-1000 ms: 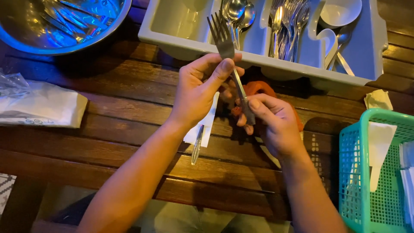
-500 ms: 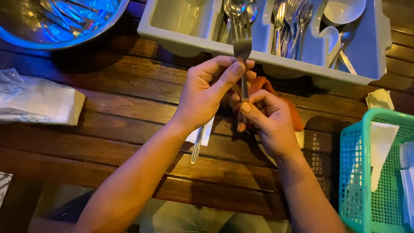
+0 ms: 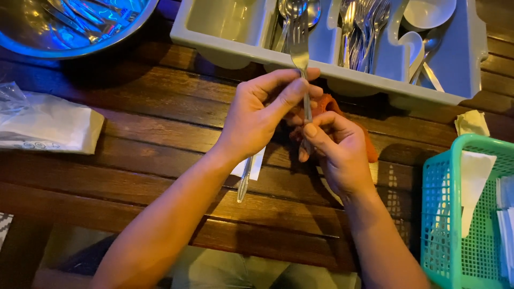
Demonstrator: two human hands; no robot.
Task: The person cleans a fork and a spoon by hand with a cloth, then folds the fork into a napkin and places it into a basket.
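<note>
A: So, both hands gripping the fork [image 3: 301, 53]?
B: Yep. Left hand [image 3: 256, 119] is pinching its neck, right hand [image 3: 338, 150] is clamping the handle w/ an orange cloth [image 3: 327, 104]. Fork's upright above the wooden table [image 3: 134, 160], tines now overlapping the grey cutlery tray [image 3: 455, 64], higher than 1 s ago.
A: Containers?
B: Tray's holding spoons [image 3: 292, 9] & forks; steel bowl [image 3: 32, 32] cutlery too; green basket [image 3: 444, 214] napkins.
</note>
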